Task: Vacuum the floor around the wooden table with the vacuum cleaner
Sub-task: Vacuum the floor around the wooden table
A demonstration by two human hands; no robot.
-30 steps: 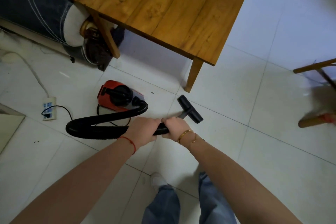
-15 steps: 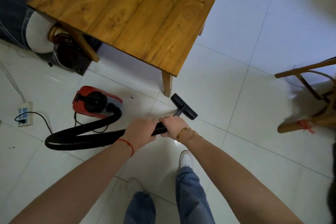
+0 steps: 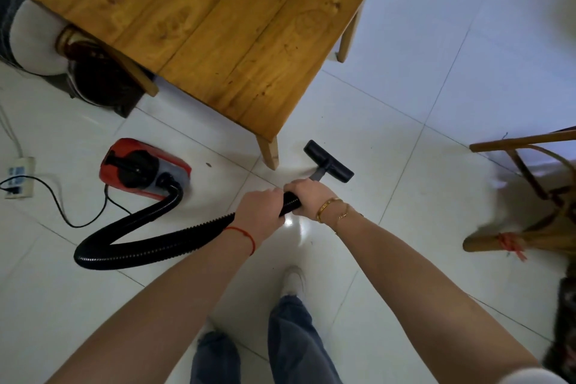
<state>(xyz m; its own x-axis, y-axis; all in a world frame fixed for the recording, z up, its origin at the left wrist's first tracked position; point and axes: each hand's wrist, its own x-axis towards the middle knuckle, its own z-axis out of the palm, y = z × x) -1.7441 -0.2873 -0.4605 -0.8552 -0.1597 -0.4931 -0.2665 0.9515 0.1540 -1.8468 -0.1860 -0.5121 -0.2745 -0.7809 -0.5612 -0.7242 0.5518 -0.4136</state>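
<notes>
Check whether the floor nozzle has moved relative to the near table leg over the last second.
Yes. The floor nozzle has moved from in front of the near table leg to its right side.

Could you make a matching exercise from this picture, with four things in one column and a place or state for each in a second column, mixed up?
Things:
1. floor nozzle
2. vacuum body
3. power strip
4. hose

Places or states:
A. at the left edge of the view, with a black cord plugged in
B. held by the left hand and the right hand
C. on the tiles just right of the near table leg
D. red, on the floor left of that leg

Pairs: 1-C, 2-D, 3-A, 4-B
</notes>
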